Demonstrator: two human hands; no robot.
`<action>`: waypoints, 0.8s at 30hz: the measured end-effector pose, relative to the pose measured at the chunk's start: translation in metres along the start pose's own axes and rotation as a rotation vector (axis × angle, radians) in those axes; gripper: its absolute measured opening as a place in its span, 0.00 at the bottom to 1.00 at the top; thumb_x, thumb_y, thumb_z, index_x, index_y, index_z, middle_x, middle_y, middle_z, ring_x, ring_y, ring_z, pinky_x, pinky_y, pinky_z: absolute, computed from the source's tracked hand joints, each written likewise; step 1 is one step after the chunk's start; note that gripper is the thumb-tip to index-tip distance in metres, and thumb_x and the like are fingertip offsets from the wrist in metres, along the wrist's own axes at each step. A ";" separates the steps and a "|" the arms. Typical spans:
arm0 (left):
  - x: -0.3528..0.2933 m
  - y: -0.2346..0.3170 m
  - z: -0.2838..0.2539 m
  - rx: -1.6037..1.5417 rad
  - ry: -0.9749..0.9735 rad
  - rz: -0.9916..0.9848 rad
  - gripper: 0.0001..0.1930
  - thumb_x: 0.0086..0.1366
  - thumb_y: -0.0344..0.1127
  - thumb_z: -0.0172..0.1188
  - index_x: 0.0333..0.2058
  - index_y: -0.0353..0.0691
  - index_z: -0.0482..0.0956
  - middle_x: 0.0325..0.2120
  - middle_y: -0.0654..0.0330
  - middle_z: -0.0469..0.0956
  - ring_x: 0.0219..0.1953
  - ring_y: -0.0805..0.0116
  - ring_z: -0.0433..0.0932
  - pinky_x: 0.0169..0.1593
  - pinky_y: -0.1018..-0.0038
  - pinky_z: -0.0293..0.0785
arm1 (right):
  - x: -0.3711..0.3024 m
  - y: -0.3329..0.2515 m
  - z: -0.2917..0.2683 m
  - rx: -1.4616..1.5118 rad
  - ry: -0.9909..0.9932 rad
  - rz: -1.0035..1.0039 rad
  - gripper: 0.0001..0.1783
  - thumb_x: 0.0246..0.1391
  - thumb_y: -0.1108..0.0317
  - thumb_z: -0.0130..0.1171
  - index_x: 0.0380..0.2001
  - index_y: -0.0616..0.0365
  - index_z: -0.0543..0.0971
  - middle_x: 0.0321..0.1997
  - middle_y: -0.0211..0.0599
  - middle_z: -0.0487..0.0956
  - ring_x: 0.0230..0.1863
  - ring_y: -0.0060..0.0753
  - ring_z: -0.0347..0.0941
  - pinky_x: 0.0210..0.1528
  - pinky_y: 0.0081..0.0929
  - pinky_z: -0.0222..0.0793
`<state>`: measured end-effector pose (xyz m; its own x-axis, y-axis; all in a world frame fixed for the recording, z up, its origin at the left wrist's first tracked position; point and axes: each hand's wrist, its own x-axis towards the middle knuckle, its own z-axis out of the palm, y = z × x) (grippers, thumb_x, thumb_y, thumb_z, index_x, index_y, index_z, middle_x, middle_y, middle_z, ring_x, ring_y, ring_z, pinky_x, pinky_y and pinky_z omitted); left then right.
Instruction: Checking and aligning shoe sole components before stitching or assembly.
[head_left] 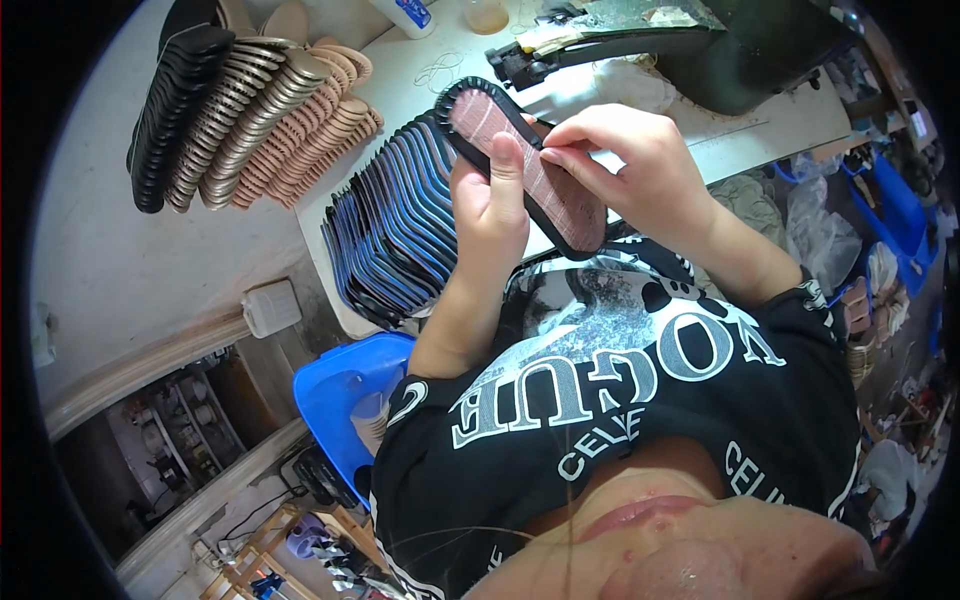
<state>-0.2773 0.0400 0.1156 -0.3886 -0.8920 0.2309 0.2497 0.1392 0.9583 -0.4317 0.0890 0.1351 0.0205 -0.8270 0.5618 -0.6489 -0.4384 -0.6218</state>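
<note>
A shoe insole [572,205] is held up in front of my chest. Its pinkish-brown underside faces up, and a black covering is folded in pleats around the rim. My left hand [490,195] grips it along the left side, thumb pressed on the underside and the other fingers mostly hidden behind. At the opposite edge, about the middle of its length, my right hand [630,160] pinches the black rim between thumb and forefinger. Beside my left forearm stands a long row of similar black and blue insoles [395,215], packed on edge on the white table [450,65].
Stacks of black, gold and pink insoles [270,110] lie at the far left. A dark machine [610,45] occupies the table's far right. Below the table's left corner is a blue bin [335,385] holding stacked cups. Plastic bags [825,225] and clutter fill the right side.
</note>
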 end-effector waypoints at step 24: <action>-0.010 -0.012 -0.010 0.302 0.115 0.111 0.16 0.69 0.40 0.45 0.32 0.30 0.71 0.16 0.50 0.74 0.20 0.54 0.76 0.26 0.68 0.70 | 0.035 0.002 -0.007 -0.214 -0.489 -0.201 0.06 0.48 0.70 0.59 0.30 0.58 0.81 0.30 0.38 0.81 0.29 0.39 0.75 0.36 0.30 0.69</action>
<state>-0.2674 0.0424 0.1001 -0.2666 -0.9048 0.3321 0.0038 0.3436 0.9391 -0.4374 0.0615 0.1576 0.4764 -0.8237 0.3076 -0.7345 -0.5651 -0.3757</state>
